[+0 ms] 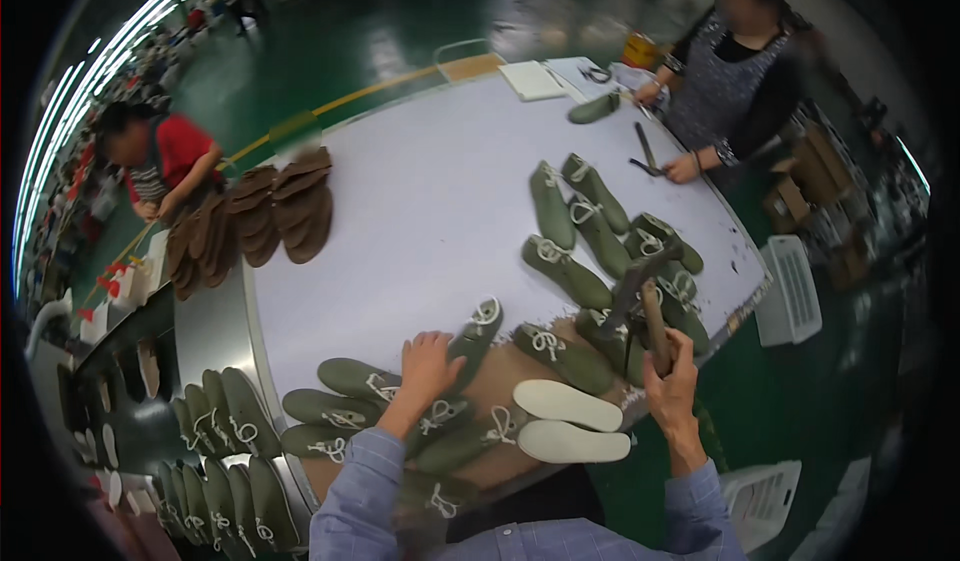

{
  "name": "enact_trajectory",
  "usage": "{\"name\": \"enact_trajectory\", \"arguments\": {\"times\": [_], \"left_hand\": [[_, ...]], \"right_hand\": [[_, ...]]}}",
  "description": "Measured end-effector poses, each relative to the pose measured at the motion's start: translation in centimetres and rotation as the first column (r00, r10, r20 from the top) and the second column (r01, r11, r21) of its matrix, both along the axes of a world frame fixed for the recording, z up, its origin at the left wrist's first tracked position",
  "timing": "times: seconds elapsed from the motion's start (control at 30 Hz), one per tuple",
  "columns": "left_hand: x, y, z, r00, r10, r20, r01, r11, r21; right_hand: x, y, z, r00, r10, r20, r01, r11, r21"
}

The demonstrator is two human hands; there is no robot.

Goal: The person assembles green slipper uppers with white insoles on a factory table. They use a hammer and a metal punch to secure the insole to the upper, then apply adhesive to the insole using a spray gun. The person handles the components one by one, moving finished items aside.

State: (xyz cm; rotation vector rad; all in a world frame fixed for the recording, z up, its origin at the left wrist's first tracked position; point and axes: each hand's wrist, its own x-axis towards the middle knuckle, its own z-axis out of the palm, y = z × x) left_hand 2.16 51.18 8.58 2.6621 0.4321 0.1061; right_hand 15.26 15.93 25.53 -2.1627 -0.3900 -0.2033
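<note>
My right hand point(672, 379) is closed round the wooden handle of a hammer point(656, 326), its dark head raised above several green shoe lasts. White cord loops hang from these lasts. My left hand point(428, 366) reaches over the near part of the table, fingers stretched out, its thumb against the side of a green shoe last point(477, 336). More lasts lie beneath and beside my left forearm, including one green shoe last point(345, 411). Between my arms, a white insole point(568, 405) lies beside a second white insole point(573, 442) near the table edge. Another green shoe last point(565, 358) lies just beyond them.
Brown shoe-shaped pieces point(300, 216) are stacked at the white table's point(410, 181) far left. Across the right corner a co-worker point(725, 71) holds a dark tool point(645, 151). Another person in red point(165, 156) stands left. White crates point(790, 291) stand on the floor right.
</note>
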Motion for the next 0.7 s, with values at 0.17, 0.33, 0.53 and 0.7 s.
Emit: {"name": "enact_trajectory", "arguments": {"times": [0.17, 0.33, 0.53, 0.7], "left_hand": [[11.6, -13.2, 4.7, 0.903, -0.336, 0.266, 0.316, 0.942, 0.116], [20.0, -24.1, 7.0, 0.812, -0.549, 0.196, 0.543, 0.835, 0.088], [34.9, -33.3, 6.6, 0.716, -0.657, 0.235, 0.653, 0.75, 0.106], [50.2, -36.8, 3.7, 0.765, -0.624, 0.161, 0.588, 0.778, 0.223]], "right_hand": [[-10.1, -15.5, -1.5, 0.82, -0.33, -0.468, 0.406, 0.911, 0.07], [-13.5, -23.2, -5.4, 0.614, -0.506, -0.606, 0.654, 0.755, 0.032], [-3.5, -29.4, -12.0, 0.633, -0.693, -0.345, 0.721, 0.69, -0.064], [8.5, -28.4, -17.1, 0.734, -0.656, -0.176, 0.661, 0.749, -0.039]]}}
